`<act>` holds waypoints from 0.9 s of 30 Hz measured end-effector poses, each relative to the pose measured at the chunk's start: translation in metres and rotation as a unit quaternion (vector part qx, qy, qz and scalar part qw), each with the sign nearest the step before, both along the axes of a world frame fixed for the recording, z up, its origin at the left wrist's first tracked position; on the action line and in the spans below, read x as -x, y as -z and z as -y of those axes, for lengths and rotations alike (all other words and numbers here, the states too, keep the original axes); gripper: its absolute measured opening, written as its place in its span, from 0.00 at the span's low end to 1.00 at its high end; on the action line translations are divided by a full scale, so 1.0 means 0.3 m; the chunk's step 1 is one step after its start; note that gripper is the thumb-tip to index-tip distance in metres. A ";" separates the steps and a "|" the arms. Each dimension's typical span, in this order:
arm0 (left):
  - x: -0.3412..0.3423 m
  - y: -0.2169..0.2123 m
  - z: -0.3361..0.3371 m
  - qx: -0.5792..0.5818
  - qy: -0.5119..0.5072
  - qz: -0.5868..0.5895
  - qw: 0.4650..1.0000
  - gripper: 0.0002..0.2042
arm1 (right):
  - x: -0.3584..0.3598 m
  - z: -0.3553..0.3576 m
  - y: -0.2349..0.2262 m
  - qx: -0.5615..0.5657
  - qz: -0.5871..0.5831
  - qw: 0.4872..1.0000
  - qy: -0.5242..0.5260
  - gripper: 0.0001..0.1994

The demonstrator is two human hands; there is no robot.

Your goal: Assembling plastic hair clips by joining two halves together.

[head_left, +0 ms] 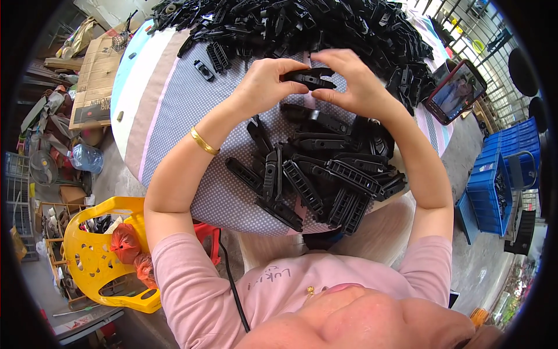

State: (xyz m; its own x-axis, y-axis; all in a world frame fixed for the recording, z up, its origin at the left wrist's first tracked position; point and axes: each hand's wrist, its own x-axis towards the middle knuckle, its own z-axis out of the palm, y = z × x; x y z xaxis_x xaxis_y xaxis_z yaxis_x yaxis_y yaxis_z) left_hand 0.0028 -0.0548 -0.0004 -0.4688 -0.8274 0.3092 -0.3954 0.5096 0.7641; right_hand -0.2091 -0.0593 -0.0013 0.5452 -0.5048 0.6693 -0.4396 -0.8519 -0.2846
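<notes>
Clothed table (174, 104), black part (309, 78) between fingers (290, 87)

A phone (457, 91) with a red case lies at the right edge of the round desk (168, 104), tilted, its rectangular screen lit and showing a picture of a person. On the floor to the left of the desk lies a flattened brown cardboard box (96, 75) with dark printing on its side. Below it, near the left edge, a clear plastic water bottle (87, 158) lies on its side. To the right of the desk stand blue plastic crates (491, 195), one behind the other.
</notes>
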 end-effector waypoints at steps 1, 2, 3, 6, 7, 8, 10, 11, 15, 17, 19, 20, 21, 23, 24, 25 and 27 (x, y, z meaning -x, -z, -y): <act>0.004 -0.001 -0.003 0.000 0.001 0.000 1.000 0.17 | 0.014 -0.001 0.003 0.000 0.000 1.000 0.001 0.24; 0.009 -0.012 -0.015 0.017 -0.010 0.036 0.999 0.17 | 0.017 -0.001 0.005 -0.058 -0.035 0.998 -0.002 0.24; 0.012 -0.017 -0.022 0.035 -0.021 0.072 0.997 0.17 | 0.013 -0.004 0.004 -0.114 -0.070 0.991 -0.004 0.23; 0.013 -0.024 -0.019 0.056 -0.021 0.070 0.996 0.16 | 0.008 -0.010 0.000 -0.081 -0.077 0.994 0.016 0.20; 0.014 -0.029 -0.020 0.073 -0.019 0.076 0.994 0.16 | 0.009 -0.010 0.002 -0.047 -0.074 0.996 0.028 0.19; 0.014 -0.028 -0.021 0.073 -0.019 0.076 0.994 0.16 | 0.008 -0.011 0.000 -0.046 -0.074 0.996 0.028 0.19; 0.014 -0.028 -0.026 0.068 -0.019 0.065 0.995 0.16 | 0.008 -0.012 -0.008 -0.086 -0.092 0.991 0.037 0.17; 0.009 -0.032 -0.023 0.069 -0.019 0.066 0.995 0.16 | 0.011 -0.005 -0.008 -0.085 -0.091 0.992 0.037 0.17; -0.016 -0.031 0.008 0.038 0.127 0.143 0.981 0.16 | 0.021 0.092 0.031 -0.297 0.031 0.953 -0.052 0.13; -0.023 -0.018 0.022 0.001 0.158 0.111 0.981 0.15 | 0.005 0.120 0.037 -0.015 -0.065 0.996 0.065 0.19; -0.062 -0.043 0.053 -0.076 0.092 0.063 0.991 0.15 | -0.011 0.133 0.043 -0.006 -0.148 0.984 0.100 0.23; -0.075 -0.086 0.058 -0.101 -0.026 0.028 0.994 0.16 | -0.017 0.140 0.055 0.002 -0.229 0.964 0.133 0.28; -0.106 -0.100 0.087 0.046 -0.134 0.067 0.988 0.18 | -0.016 0.143 0.060 0.002 -0.229 0.964 0.133 0.28; -0.227 -0.050 0.153 0.227 -0.345 0.261 0.873 0.28 | -0.018 0.150 0.075 0.058 -0.260 0.951 0.159 0.33; -0.272 -0.004 0.179 0.205 -0.388 0.313 0.842 0.30 | -0.019 0.153 0.084 0.075 -0.255 0.950 0.162 0.31; -0.305 0.021 0.194 0.183 -0.430 0.365 0.805 0.31 | -0.024 0.155 0.085 0.075 -0.254 0.951 0.160 0.31; -0.324 0.028 0.220 0.135 -0.399 0.379 0.824 0.30 | -0.023 0.149 0.076 0.078 -0.246 0.952 0.163 0.26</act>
State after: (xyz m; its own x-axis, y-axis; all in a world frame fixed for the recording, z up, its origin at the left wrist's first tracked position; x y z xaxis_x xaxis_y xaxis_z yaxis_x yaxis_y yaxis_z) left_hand 0.1000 -0.1208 -0.0088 0.0488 -0.9146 0.4015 -0.9984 -0.0334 0.0453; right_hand -0.2023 -0.1040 -0.0240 0.6437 -0.6160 0.4541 -0.7350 -0.6629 0.1428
